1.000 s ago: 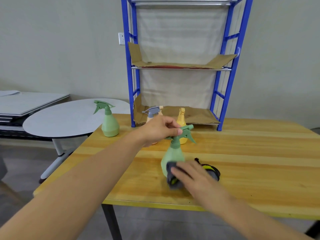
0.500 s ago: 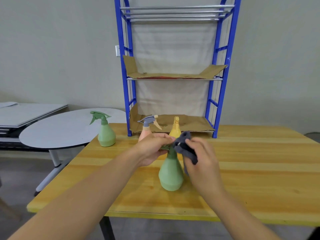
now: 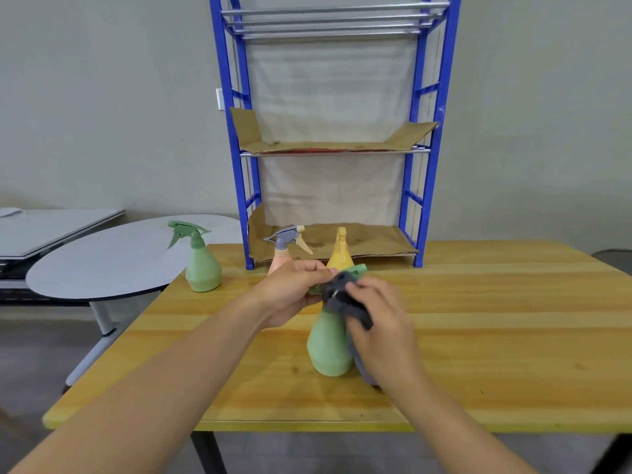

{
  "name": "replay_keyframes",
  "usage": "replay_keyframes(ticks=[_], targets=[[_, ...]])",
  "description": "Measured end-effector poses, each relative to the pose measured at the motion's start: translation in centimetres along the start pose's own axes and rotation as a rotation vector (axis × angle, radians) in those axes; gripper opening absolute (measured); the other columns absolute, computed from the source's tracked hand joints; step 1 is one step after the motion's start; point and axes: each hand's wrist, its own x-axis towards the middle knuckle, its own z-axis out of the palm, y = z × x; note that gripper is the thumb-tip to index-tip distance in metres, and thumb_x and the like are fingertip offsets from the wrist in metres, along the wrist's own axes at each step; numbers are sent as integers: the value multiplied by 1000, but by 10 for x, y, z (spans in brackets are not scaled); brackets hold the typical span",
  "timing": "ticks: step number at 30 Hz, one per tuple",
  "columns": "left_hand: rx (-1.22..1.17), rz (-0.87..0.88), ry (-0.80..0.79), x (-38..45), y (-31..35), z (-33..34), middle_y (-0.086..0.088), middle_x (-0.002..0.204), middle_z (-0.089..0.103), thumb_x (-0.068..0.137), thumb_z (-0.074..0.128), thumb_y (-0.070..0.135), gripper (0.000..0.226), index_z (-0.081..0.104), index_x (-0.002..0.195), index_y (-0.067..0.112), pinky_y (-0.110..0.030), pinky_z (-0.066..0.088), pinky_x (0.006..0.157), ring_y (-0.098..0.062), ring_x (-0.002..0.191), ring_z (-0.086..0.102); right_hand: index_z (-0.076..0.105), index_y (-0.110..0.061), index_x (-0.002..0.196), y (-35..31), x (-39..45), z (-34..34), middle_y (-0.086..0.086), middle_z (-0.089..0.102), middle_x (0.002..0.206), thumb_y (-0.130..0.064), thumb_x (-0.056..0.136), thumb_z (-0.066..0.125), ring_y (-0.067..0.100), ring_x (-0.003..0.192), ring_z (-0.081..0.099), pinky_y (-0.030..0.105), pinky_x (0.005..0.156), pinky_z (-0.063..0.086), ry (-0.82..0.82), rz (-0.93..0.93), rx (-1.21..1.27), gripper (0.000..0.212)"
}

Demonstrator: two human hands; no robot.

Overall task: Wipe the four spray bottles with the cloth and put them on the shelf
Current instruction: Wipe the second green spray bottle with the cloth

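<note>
The near green bottle (image 3: 327, 347) stands on the bench (image 3: 478, 336) between both hands. The left hand (image 3: 290, 292) grips its sprayer head; the right hand (image 3: 383, 323) presses the grey cloth (image 3: 345, 295) there.

1. The wooden table (image 3: 496, 336) has open surface to the right of the hands, up to the blue shelf (image 3: 415, 200).
2. The pink bottle (image 3: 278, 258) and the yellow bottle (image 3: 339, 256) stand close before the left half of the lowest shelf level and block the way there.
3. The right half of that level's cardboard (image 3: 383, 241) is free.
4. The middle shelf's cardboard (image 3: 328, 145) carries nothing.
5. A second green bottle (image 3: 201, 268) stands at the table's far-left corner.
</note>
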Motion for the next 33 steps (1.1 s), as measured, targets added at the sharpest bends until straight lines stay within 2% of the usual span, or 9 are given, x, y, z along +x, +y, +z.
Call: replay_keyframes(ticks=[2,7,11,14,17,21,26,30,33], targets=[[-10,5,8,1,-3,1,-5,82,65,99,62,15,23,59,76,12,-26,48,81,-14,80,59,67,-9,107,0,5,-3,-1,60,113,8,71,74,24,104,57,21,93,42,107,157,22,40],[-23,15,2,-1,-3,0,-7,82,64,100,59,16,22,59,79,8,-25,53,77,-14,79,60,67,-6,111,-7,-3,-1,3,60,115,5,74,72,23,102,54,23,94,42,-93,-98,-3,40],[35,6,4,-1,-2,0,-10,94,67,99,62,18,21,60,79,11,-25,51,81,-14,86,63,67,-13,109,10,4,-14,-7,58,112,8,73,69,20,105,54,26,92,44,-5,182,1,41],[69,4,37,-1,-2,0,-10,102,71,98,64,19,21,60,79,13,-24,50,81,-15,93,66,67,-18,108,25,-5,-22,-12,56,105,7,77,69,19,103,57,24,88,44,-52,301,-22,40],[57,16,49,-2,-4,2,-10,102,71,98,65,20,20,61,79,13,-25,50,81,-15,93,65,69,-17,107,21,1,-33,-11,59,104,5,76,71,7,99,57,8,85,38,-23,281,-1,38],[67,39,75,-4,-5,6,-10,98,70,97,66,21,20,62,79,13,-24,49,78,-15,90,64,69,-15,112,10,8,-30,-11,59,108,2,79,69,7,101,56,10,89,38,-100,178,1,38],[135,59,137,-5,-5,6,-15,111,75,95,69,25,17,66,84,13,-24,52,80,-18,100,68,68,-23,97,29,3,-38,-9,59,97,-2,83,64,7,93,57,4,75,37,-233,392,-44,26],[284,178,311,-8,-21,11,-1,91,76,94,65,47,32,76,86,18,-30,60,86,-20,96,71,69,-23,106,16,28,-60,-11,60,105,-5,83,66,-12,97,52,2,77,36,-196,293,-21,29],[325,281,415,-21,-32,15,6,112,76,90,53,71,58,75,118,25,-39,54,101,-15,111,67,70,-22,108,5,47,-69,-11,60,107,-6,84,67,-11,98,52,1,81,34,-206,223,-27,29]])
